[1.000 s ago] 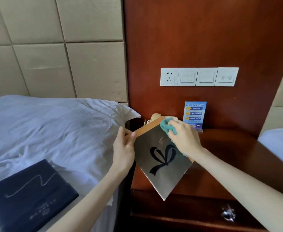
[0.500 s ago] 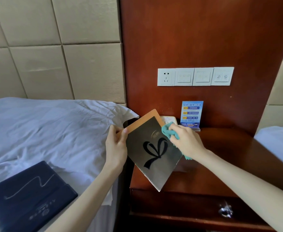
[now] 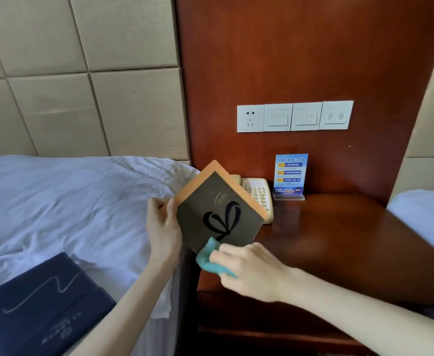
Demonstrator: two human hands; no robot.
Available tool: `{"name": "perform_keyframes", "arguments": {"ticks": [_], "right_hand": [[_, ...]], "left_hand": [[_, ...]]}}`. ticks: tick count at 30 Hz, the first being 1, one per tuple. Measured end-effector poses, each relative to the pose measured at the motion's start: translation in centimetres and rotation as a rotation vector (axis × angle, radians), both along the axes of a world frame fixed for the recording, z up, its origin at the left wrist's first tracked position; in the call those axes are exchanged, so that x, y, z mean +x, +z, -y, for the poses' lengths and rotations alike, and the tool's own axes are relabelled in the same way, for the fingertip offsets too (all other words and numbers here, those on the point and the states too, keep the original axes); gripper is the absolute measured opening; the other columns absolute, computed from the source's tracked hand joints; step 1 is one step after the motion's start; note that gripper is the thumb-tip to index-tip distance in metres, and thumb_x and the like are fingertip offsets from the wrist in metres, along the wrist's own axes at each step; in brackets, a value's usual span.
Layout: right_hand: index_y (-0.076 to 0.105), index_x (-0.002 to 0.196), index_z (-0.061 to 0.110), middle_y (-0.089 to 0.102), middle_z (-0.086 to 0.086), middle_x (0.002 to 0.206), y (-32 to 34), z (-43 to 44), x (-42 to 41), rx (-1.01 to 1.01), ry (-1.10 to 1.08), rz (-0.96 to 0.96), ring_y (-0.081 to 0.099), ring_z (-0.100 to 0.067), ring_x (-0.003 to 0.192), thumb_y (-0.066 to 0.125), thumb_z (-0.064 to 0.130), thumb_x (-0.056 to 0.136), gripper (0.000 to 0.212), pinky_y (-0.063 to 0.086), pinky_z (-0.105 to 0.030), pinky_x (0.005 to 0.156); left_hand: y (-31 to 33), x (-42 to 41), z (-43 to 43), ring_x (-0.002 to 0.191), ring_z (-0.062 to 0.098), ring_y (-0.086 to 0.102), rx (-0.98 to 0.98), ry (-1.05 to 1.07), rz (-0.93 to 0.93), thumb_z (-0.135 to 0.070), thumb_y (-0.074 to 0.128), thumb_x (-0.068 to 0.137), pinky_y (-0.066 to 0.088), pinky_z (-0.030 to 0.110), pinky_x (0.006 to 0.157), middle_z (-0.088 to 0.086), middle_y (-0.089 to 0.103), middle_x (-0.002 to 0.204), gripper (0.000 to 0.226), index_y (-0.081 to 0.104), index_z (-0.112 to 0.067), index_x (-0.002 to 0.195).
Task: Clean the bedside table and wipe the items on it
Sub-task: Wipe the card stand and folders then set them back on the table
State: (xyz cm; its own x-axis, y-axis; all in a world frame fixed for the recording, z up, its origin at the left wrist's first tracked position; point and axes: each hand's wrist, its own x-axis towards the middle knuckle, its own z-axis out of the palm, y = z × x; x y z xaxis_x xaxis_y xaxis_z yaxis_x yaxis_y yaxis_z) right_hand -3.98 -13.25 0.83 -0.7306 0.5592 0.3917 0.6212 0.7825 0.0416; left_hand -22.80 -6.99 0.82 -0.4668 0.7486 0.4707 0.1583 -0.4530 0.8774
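Over the near left corner of the desk (image 3: 339, 240) I see my left hand (image 3: 163, 227) pinching a stiff card (image 3: 218, 217) by its left corner, thumb on the front face and fingers curled behind. The card is held up and turned like a diamond. It is dark and glossy, with a black bow printed on it and an orange border along its upper edges. It partly hides a cream telephone (image 3: 258, 194) that sits at the back of the desk. My right hand (image 3: 252, 271) is closed round a bunched teal cloth (image 3: 208, 258) and presses it against the card's lowest corner, just under the bow's tail. Just right of the telephone a blue notice (image 3: 290, 176) stands upright in a clear holder against the wooden wall panel, below a row of white switches (image 3: 294, 116) with a socket at its left end. To the left lies the bed (image 3: 69, 201) with rumpled white sheets, and a dark blue folder (image 3: 38, 304) rests on it beside my left forearm.
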Motion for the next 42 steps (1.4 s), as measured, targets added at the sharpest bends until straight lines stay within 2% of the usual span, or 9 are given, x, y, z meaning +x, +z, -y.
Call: {"name": "perform_keyframes", "arguments": {"ticks": [6, 14, 19, 24, 27, 29, 34, 39, 42], "right_hand": [[0.060, 0.104, 0.014, 0.056, -0.005, 0.082, 0.5, -2.4, 2.7, 0.077, -0.124, 0.045, 0.060, -0.032, 0.057, 0.051, 0.020, 0.083, 0.024, 0.033, -0.030, 0.048], [0.052, 0.112, 0.017, 0.064, -0.002, 0.112, 1.1, -7.5, 7.4, 0.088, -0.521, -0.208, 0.066, -0.024, 0.089, 0.049, 0.024, 0.092, 0.022, 0.054, -0.035, 0.060], [0.052, 0.104, 0.018, 0.063, 0.000, 0.102, 0.3, -4.8, 4.7, -0.031, -0.310, -0.149, 0.063, -0.024, 0.083, 0.049, 0.026, 0.089, 0.017, 0.054, -0.039, 0.067], [0.043, 0.088, 0.022, 0.038, 0.010, 0.071, 0.3, -1.5, 2.6, -0.046, 0.030, 0.016, 0.034, -0.013, 0.049, 0.050, 0.022, 0.080, 0.010, 0.024, -0.021, 0.041], [0.049, 0.093, 0.021, 0.048, 0.008, 0.075, 0.8, -2.4, 3.1, -0.062, -0.097, -0.011, 0.044, -0.015, 0.056, 0.049, 0.025, 0.084, 0.009, 0.034, -0.027, 0.046], [0.053, 0.094, 0.021, 0.059, 0.003, 0.082, 1.5, -3.5, 3.5, -0.139, -0.276, -0.166, 0.055, -0.019, 0.065, 0.050, 0.024, 0.087, 0.008, 0.045, -0.033, 0.056], [0.065, 0.084, 0.014, 0.069, -0.014, 0.080, 4.2, -4.8, 3.4, -0.719, -0.383, -0.964, 0.067, -0.029, 0.071, 0.063, 0.016, 0.081, 0.004, 0.052, -0.037, 0.066], [0.067, 0.086, 0.020, 0.076, -0.006, 0.081, 6.7, -5.8, 3.1, -1.069, -0.377, -1.267, 0.073, -0.017, 0.070, 0.061, 0.035, 0.088, 0.016, 0.055, -0.024, 0.057], [0.065, 0.104, 0.010, 0.074, -0.013, 0.097, 7.7, -6.8, 4.0, -1.208, -0.327, -1.382, 0.071, -0.026, 0.091, 0.050, 0.062, 0.086, 0.057, 0.055, -0.035, 0.081]], "left_hand": [[0.6, 0.2, 0.2, 0.070, 0.017, 0.040, 0.004, -0.054, 0.005, -0.035, 0.049, 0.091, 0.034, 0.036, 0.063, 0.007, 0.045, 0.075, 0.026, 0.039, -0.019, 0.073], [0.7, 0.6, 0.2, 0.072, 0.021, 0.041, -0.032, -0.092, 0.053, -0.027, 0.050, 0.094, 0.034, 0.039, 0.064, 0.012, 0.044, 0.076, 0.027, 0.038, -0.016, 0.072], [0.7, 0.0, -0.2, 0.074, 0.023, 0.043, -0.070, -0.054, 0.110, -0.025, 0.052, 0.094, 0.036, 0.041, 0.067, 0.009, 0.046, 0.076, 0.028, 0.040, -0.020, 0.069], [0.7, -0.8, -0.5, 0.078, 0.025, 0.045, -0.086, -0.029, 0.162, -0.025, 0.053, 0.093, 0.038, 0.042, 0.070, 0.012, 0.048, 0.082, 0.025, 0.043, -0.018, 0.072], [1.1, -0.7, -0.2, 0.077, 0.023, 0.044, -0.060, -0.046, 0.164, -0.027, 0.054, 0.091, 0.039, 0.043, 0.070, 0.008, 0.048, 0.078, 0.024, 0.044, -0.018, 0.072], [1.4, -0.4, 0.1, 0.076, 0.022, 0.044, -0.029, -0.061, 0.164, -0.030, 0.055, 0.090, 0.039, 0.043, 0.069, 0.004, 0.047, 0.076, 0.024, 0.044, -0.020, 0.070], [2.0, 0.7, 1.2, 0.070, 0.015, 0.044, 0.089, -0.061, 0.032, -0.039, 0.052, 0.089, 0.039, 0.034, 0.064, 0.003, 0.047, 0.073, 0.028, 0.043, -0.020, 0.071], [2.6, 1.3, 2.6, 0.060, 0.004, 0.044, 0.298, -0.039, -0.261, -0.038, 0.048, 0.095, 0.035, 0.015, 0.056, -0.010, 0.048, 0.068, 0.021, 0.040, -0.033, 0.075], [2.5, 1.5, 3.2, 0.062, 0.005, 0.043, 0.458, 0.071, -0.714, -0.028, 0.049, 0.092, 0.032, 0.017, 0.050, -0.011, 0.042, 0.076, 0.012, 0.041, -0.027, 0.083]]}}
